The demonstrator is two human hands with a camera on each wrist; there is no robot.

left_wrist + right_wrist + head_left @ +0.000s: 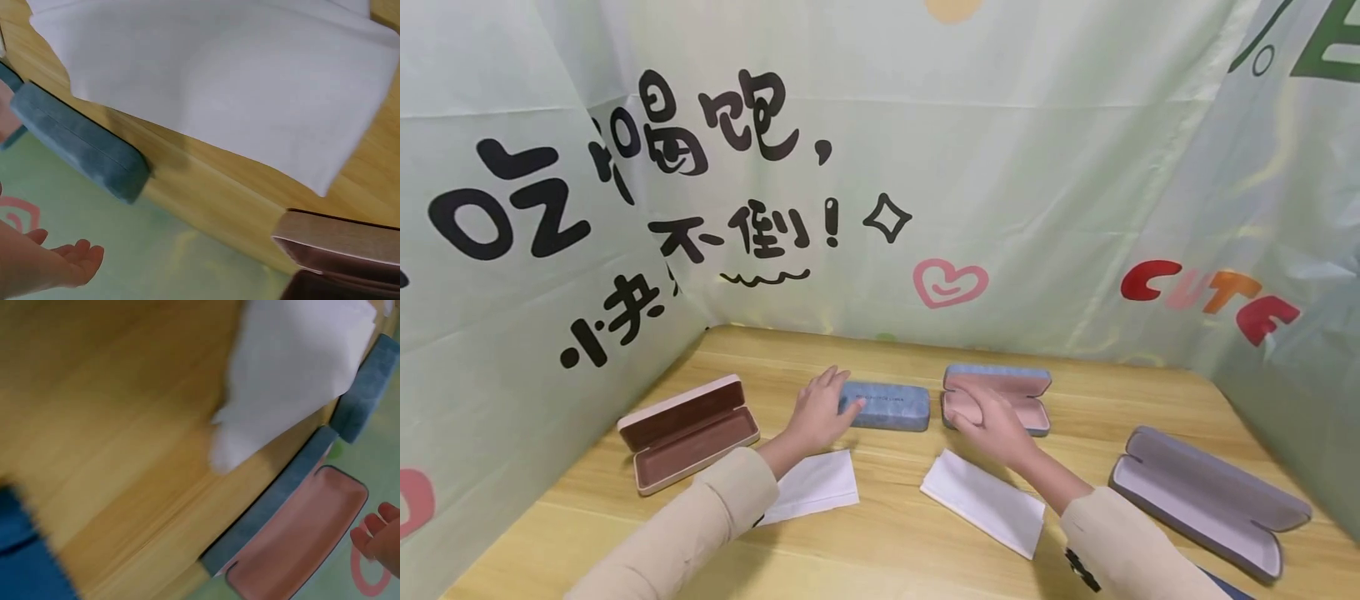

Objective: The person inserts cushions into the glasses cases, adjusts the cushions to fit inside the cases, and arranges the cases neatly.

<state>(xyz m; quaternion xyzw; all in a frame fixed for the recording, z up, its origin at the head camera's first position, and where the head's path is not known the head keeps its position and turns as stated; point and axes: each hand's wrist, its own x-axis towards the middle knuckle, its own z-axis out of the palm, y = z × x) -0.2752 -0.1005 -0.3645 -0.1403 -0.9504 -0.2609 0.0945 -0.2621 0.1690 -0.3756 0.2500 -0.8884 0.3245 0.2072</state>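
My left hand (820, 410) is at the left end of a closed blue glasses case (891, 407), its thumb overlapping that end in the head view. In the left wrist view the same hand (62, 265) has loosely bent fingers and holds nothing. An open blue glasses case with pink lining (1033, 412) stands just to the right. Over its left part reaches my right hand (992, 425), hiding some of the inside. The right wrist view shows this hand (384, 537) beside the raised lid (312, 531), with relaxed fingers and nothing in them.
Two folded white cloths (823, 483) (985, 504) lie nearer me. An open brown-lined case (696, 442) is at the left, an open grey case (1202, 512) at the right. Something dark blue (31, 562) lies near the right sleeve. Printed curtains (1037, 208) surround the wooden table (880, 550).
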